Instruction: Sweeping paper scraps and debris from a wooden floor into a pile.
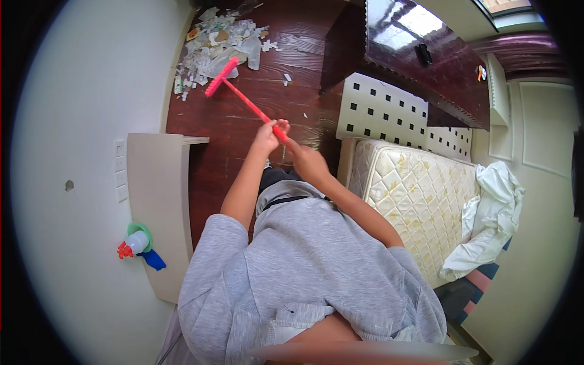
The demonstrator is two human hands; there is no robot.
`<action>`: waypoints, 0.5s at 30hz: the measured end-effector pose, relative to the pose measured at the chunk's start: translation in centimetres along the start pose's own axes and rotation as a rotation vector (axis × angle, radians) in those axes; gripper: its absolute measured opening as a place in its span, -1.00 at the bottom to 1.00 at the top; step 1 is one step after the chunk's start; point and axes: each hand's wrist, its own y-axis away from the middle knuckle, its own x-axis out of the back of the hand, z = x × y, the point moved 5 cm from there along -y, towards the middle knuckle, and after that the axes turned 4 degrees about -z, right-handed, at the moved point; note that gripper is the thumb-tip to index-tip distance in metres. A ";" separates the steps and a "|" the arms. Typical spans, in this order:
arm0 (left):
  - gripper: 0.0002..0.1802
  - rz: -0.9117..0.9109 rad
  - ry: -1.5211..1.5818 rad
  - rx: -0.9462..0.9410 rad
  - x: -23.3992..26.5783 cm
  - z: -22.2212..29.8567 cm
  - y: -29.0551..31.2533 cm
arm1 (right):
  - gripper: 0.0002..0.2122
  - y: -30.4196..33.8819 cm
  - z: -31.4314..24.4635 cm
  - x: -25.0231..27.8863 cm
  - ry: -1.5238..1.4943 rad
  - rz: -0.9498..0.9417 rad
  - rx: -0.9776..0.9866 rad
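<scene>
A pink-red floor brush (221, 77) with a long straight handle reaches away from me over the dark red wooden floor (277, 79). My left hand (269, 135) is closed around its handle partway along, some fingertips lifted. Closer to my body, my right hand (309, 163) grips the end of the handle. The bristle head lies against the near edge of a heap of litter (222, 45), made up of white scraps, crumpled paper and clear plastic. A few small white bits are scattered to the right of the heap.
A bare quilted mattress (420, 194) with white bedding (493, 207) lies at my right. Beyond it stands a glossy dark cabinet (413, 36). On the left, a pale desk panel (155, 182) bears a spray bottle (135, 242) and a blue cloth (152, 260) beside the wall.
</scene>
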 end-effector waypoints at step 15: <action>-0.69 0.276 -0.496 1.085 -8.0 -25.9 7.9 | -0.69 23.3 5.6 13.8 0.070 0.000 -0.344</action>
